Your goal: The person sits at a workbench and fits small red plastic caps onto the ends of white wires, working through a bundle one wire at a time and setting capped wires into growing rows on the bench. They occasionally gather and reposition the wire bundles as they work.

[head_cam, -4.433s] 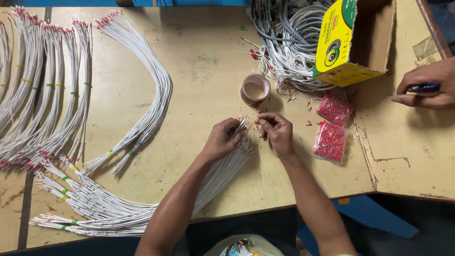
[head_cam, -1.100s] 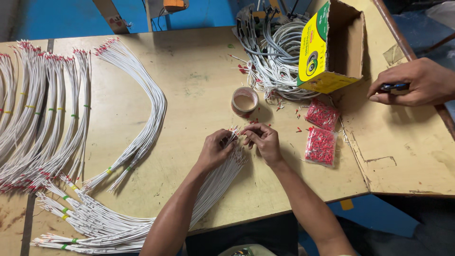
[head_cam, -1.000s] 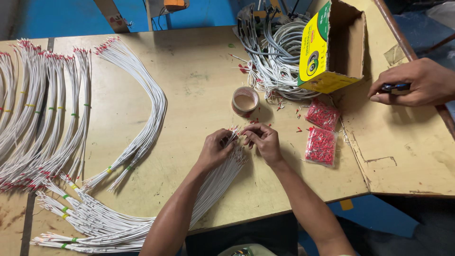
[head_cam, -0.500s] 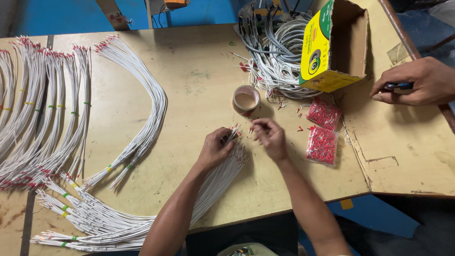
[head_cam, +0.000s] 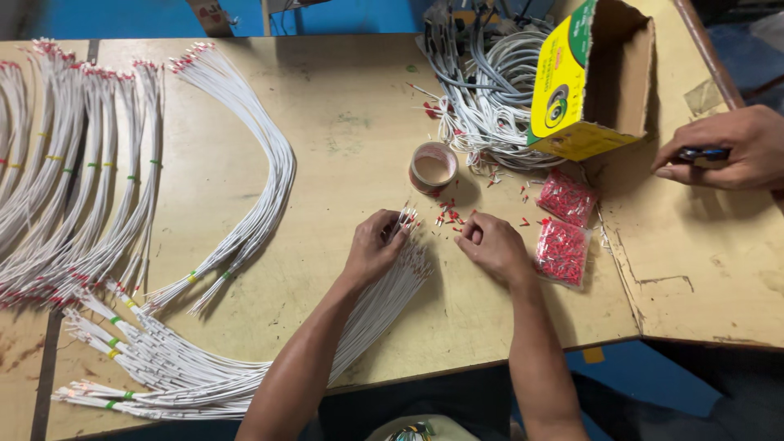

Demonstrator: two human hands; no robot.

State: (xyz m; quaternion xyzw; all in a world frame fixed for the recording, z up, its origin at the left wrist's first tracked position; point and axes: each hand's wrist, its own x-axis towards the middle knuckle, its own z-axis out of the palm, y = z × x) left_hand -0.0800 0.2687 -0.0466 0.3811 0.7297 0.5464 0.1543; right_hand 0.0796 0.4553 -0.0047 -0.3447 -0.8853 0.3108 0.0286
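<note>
My left hand [head_cam: 373, 247] grips the upper end of a bundle of white wires [head_cam: 377, 304] that runs down and left across the wooden table [head_cam: 343, 122]. The bare wire tips [head_cam: 406, 219] stick out above its fingers. My right hand [head_cam: 492, 245] rests on the table a little to the right, fingers curled over small loose red terminals [head_cam: 450, 218]; whether it pinches one I cannot tell. Two clear bags of red terminals [head_cam: 562, 250] lie right beside my right hand.
A tape roll [head_cam: 433, 166] sits above my hands. A yellow-and-green cardboard box [head_cam: 588, 82] and a tangle of white wires [head_cam: 490, 90] lie at the back. Tied white wire bundles [head_cam: 73, 163] cover the left side. Another person's hand [head_cam: 727, 149] holds a dark tool at right.
My right hand has drawn away from the wire tips, moving right and down to the loose red terminals. My left hand keeps holding the bundle.
</note>
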